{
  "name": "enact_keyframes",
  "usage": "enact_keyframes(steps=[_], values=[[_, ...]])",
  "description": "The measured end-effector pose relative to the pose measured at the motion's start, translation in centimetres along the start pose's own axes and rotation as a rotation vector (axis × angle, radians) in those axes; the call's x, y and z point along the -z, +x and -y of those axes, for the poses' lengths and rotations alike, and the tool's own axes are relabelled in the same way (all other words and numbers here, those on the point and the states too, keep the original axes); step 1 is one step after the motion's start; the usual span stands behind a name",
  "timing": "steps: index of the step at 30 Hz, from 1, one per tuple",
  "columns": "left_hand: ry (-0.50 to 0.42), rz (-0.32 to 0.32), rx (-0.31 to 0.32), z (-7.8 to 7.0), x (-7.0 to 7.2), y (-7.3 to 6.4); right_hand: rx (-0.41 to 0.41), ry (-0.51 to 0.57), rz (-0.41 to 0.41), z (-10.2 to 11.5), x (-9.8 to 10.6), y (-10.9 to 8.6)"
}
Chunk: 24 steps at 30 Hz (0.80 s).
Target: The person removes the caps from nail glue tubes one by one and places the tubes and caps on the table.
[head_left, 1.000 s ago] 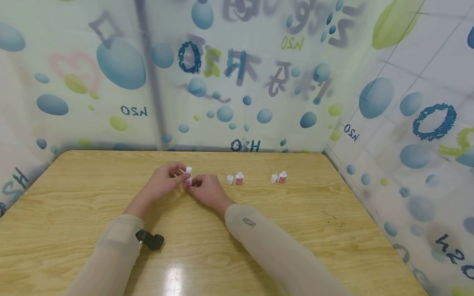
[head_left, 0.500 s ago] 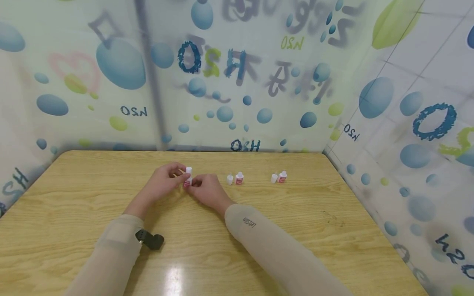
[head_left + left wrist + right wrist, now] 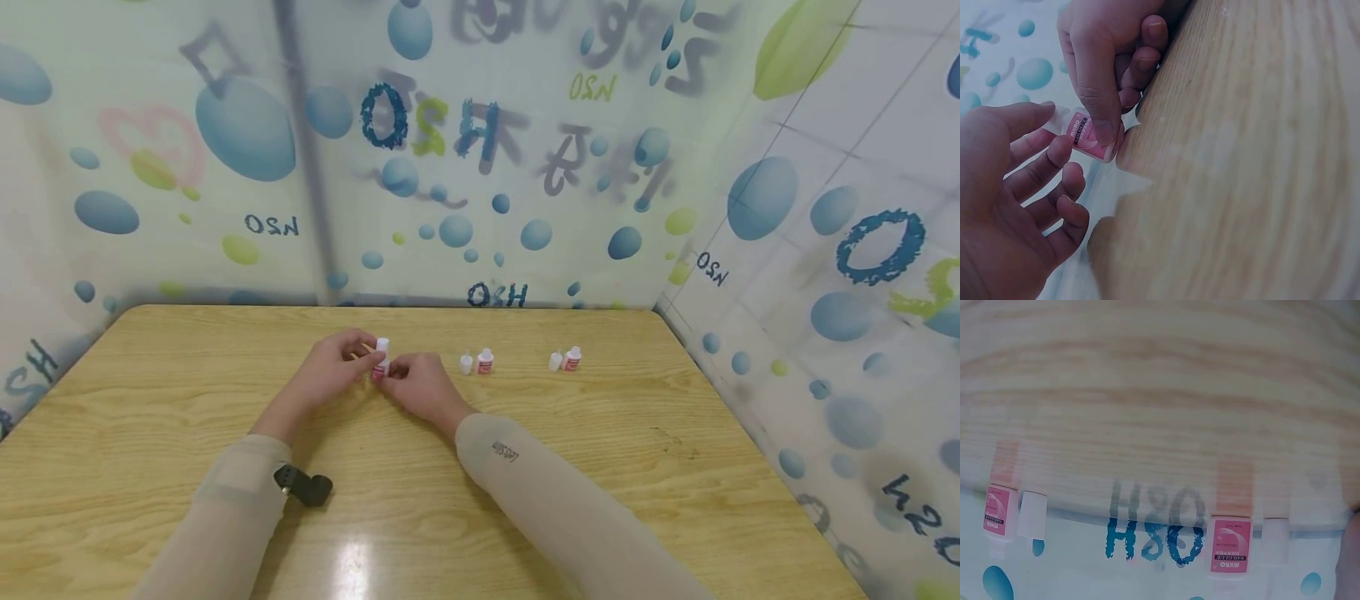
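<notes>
A small nail glue bottle (image 3: 1090, 132) with a pink label and a white cap (image 3: 382, 343) stands upright on the table between both hands. My left hand (image 3: 337, 361) pinches it by the cap, thumb and forefinger at the top and the other fingers loosely bent. Lower down, my right hand (image 3: 422, 385) grips the body, its thumb lying over the label in the left wrist view. Just right of that hand are a second nail glue bottle (image 3: 485, 362), uncapped, and its white cap (image 3: 467, 364).
Farther right, a third uncapped bottle (image 3: 572, 359) stands beside its white cap (image 3: 555, 362). The wooden table (image 3: 405, 517) ends at a patterned curtain (image 3: 465, 208) behind and another on the right. A black device (image 3: 303, 486) is strapped at the left sleeve.
</notes>
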<state>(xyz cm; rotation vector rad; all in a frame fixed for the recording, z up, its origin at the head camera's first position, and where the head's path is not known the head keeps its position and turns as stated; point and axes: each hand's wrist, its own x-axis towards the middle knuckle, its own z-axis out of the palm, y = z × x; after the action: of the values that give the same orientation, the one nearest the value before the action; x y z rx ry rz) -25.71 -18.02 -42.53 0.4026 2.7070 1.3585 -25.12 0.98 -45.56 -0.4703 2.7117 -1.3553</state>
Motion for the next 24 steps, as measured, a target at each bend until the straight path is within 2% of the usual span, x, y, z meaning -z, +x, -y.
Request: enact_keyframes(steps=[11,24], values=[[-0.027,0.004,0.018,-0.04,0.02,-0.21,0.002,0.002,-0.008,0.20,-0.18,0.12],[-0.067,0.010,0.033,0.74,0.02,-0.11,0.040,-0.040,-0.007,0.27,-0.20,-0.09]])
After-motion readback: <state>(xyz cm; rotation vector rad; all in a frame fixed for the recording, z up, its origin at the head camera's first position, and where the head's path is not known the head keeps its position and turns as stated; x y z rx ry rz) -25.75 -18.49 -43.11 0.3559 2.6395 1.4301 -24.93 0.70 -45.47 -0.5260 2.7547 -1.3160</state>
